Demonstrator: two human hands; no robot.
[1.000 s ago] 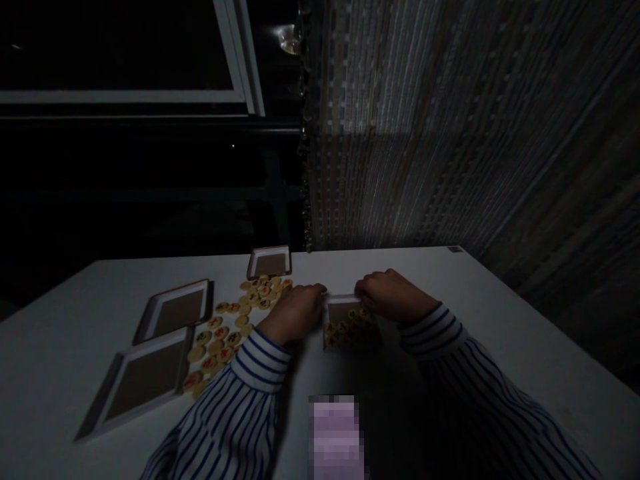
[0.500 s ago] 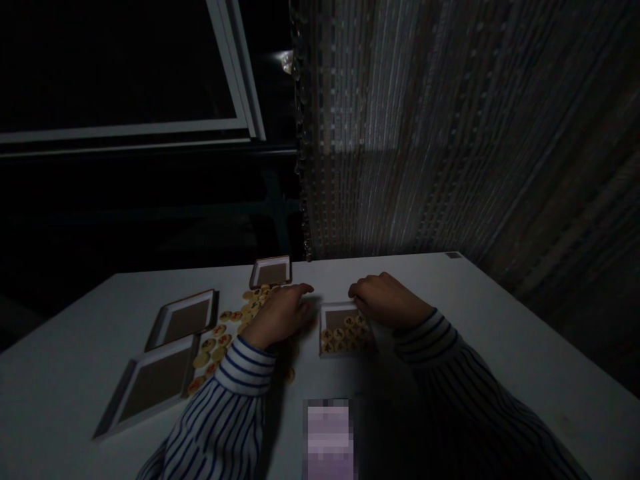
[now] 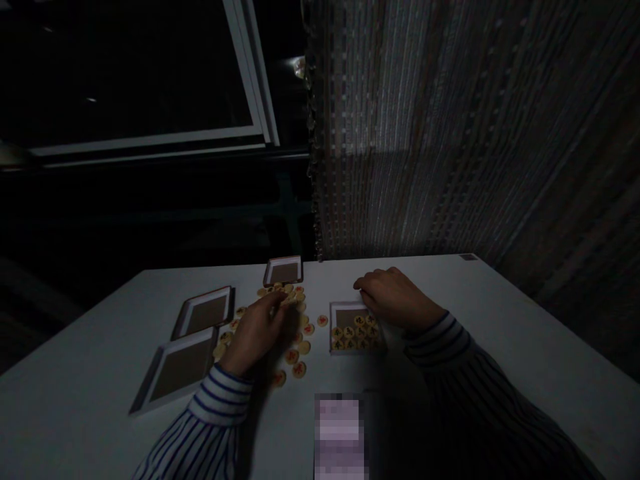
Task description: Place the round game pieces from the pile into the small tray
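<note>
My left hand (image 3: 255,332) reaches over a loose spread of round wooden Chinese chess pieces (image 3: 299,369), some marked in red. Its thumb and bent fingers close at a pale piece among those at the back. On the right, a shallow box (image 3: 345,307) holds rows of pieces with black characters (image 3: 361,331); bare bottom shows along its far side. My right hand (image 3: 395,297) is over the box's far right corner with its fingers curled in. Whatever those fingers hold, if anything, is hidden.
Three shallow trays, a back one (image 3: 283,272), a left one (image 3: 203,313) and a nearer one (image 3: 183,367), stand around the loose pieces. A blurred pinkish object (image 3: 340,433) lies at the near edge of the white table (image 3: 90,347). Behind hangs a bead curtain (image 3: 400,133).
My left hand has moved left from beside the box to the loose pieces, uncovering several red-marked ones. My right hand stays by the box corner. The whole view has shifted slightly.
</note>
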